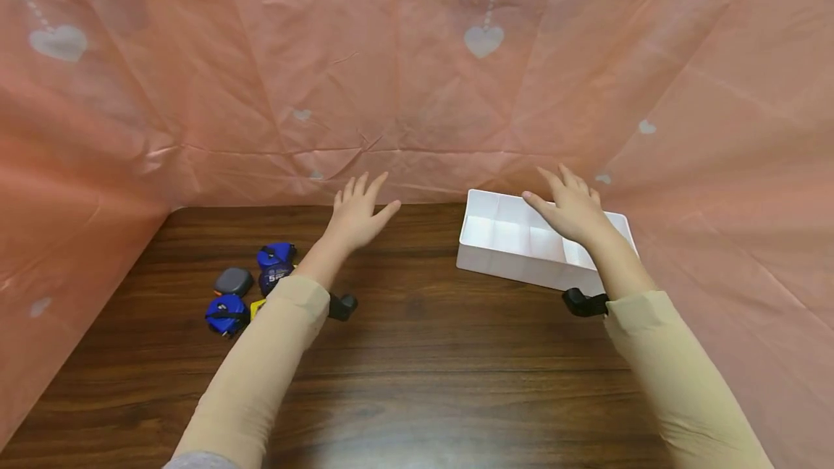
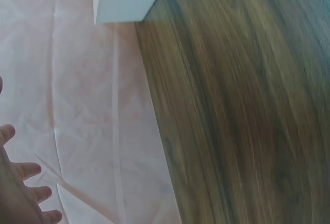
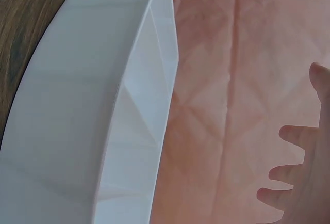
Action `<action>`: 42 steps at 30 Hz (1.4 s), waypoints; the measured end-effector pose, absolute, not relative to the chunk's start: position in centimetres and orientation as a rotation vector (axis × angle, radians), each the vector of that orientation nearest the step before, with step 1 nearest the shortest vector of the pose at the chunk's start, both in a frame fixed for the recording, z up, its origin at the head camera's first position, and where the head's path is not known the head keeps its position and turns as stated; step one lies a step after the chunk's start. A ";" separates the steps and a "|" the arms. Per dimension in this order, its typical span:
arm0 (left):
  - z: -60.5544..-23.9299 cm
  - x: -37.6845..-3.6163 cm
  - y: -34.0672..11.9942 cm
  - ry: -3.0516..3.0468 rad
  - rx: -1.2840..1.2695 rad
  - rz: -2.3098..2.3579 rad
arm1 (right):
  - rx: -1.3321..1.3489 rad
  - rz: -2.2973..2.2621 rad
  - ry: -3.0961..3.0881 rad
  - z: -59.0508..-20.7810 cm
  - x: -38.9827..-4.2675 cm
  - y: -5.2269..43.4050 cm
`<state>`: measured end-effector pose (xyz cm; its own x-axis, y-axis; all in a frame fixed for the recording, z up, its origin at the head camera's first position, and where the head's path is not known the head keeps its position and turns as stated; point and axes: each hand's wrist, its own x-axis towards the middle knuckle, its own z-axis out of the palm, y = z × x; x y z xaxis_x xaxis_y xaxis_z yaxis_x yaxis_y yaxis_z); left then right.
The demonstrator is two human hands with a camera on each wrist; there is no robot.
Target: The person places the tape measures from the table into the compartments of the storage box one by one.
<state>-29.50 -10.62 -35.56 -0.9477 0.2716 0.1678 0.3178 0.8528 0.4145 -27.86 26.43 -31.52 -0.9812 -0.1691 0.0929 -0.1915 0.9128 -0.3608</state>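
Note:
My left hand (image 1: 355, 217) is held over the back of the table, fingers straight and spread, with nothing in it. In the left wrist view its fingertips (image 2: 38, 193) show at the left edge. My right hand (image 1: 575, 214) hovers by the white divided box (image 1: 502, 263), hiding part of its compartments. The right wrist view shows its fingers (image 3: 291, 175) stretched out, apart from the box wall. Left of my left forearm sit several items that look like tape measures: a blue one (image 1: 226, 315), another blue one (image 1: 276, 253), and a dark one marked 5 (image 1: 272, 278).
A small grey rounded case (image 1: 233, 281) lies among the blue items. Something yellow (image 1: 257, 308) is partly hidden by my left sleeve. Pink cloth (image 1: 391, 93) with hearts walls the brown wooden table (image 1: 417, 368) at the back and sides. Black wrist mounts (image 1: 342, 307) protrude beneath my wrists.

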 end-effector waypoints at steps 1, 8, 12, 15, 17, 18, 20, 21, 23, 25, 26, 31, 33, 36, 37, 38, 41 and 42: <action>-35.7 -29.4 -10.4 -2.911 -0.475 -0.706 | 0.276 0.590 -3.010 -31.6 -27.6 26.8; -36.6 -28.7 -8.6 -2.805 -0.509 -0.944 | 0.217 0.728 -2.947 -32.1 -26.2 29.0; -37.2 -28.6 -7.8 -2.784 -0.534 -1.006 | 0.210 0.798 -2.901 -32.3 -25.5 30.0; -37.5 -28.5 -7.3 -2.766 -0.548 -1.067 | 0.210 0.838 -2.860 -32.6 -24.9 30.6; -37.7 -28.5 -7.0 -2.748 -0.550 -1.126 | 0.209 0.866 -2.831 -32.8 -24.6 31.1; -37.9 -28.5 -6.7 -2.735 -0.550 -1.166 | 0.206 0.881 -2.816 -33.0 -24.4 31.3; -38.2 -28.4 -6.3 -2.721 -0.543 -1.231 | 0.197 0.907 -2.799 -33.4 -24.1 31.8; -38.4 -28.3 -6.1 -2.720 -0.541 -1.258 | 0.189 0.921 -2.795 -33.7 -23.9 32.1; -38.9 -28.1 -5.6 -2.724 -0.537 -1.297 | 0.165 0.949 -2.789 -34.2 -23.5 32.7; -39.4 -28.1 -5.2 -2.725 -0.536 -1.324 | 0.133 0.971 -2.782 -34.8 -23.2 33.3; -39.5 -28.1 -4.9 -2.716 -0.534 -1.345 | 0.121 0.980 -2.773 -35.1 -23.0 33.6; -40.2 -28.3 -3.8 -2.625 -0.515 -1.469 | 0.109 0.990 -2.690 -36.1 -22.7 34.8; -40.5 -28.4 -3.4 -2.609 -0.508 -1.505 | 0.118 0.983 -2.669 -36.4 -22.5 35.1; -40.8 -28.5 -2.7 -2.600 -0.503 -1.544 | 0.132 0.973 -2.646 -36.9 -22.3 35.7; -41.0 -28.4 -2.5 -2.599 -0.504 -1.558 | 0.134 0.976 -2.642 -37.1 -22.2 35.9; -41.1 -28.4 -2.3 -2.596 -0.505 -1.573 | 0.137 0.977 -2.637 -37.4 -22.2 36.1; -41.5 -28.4 -1.7 -2.582 -0.515 -1.612 | 0.155 0.990 -2.622 -38.2 -22.1 36.7; -41.6 -28.5 -1.5 -2.577 -0.519 -1.624 | 0.157 1.000 -2.620 -38.4 -22.1 36.9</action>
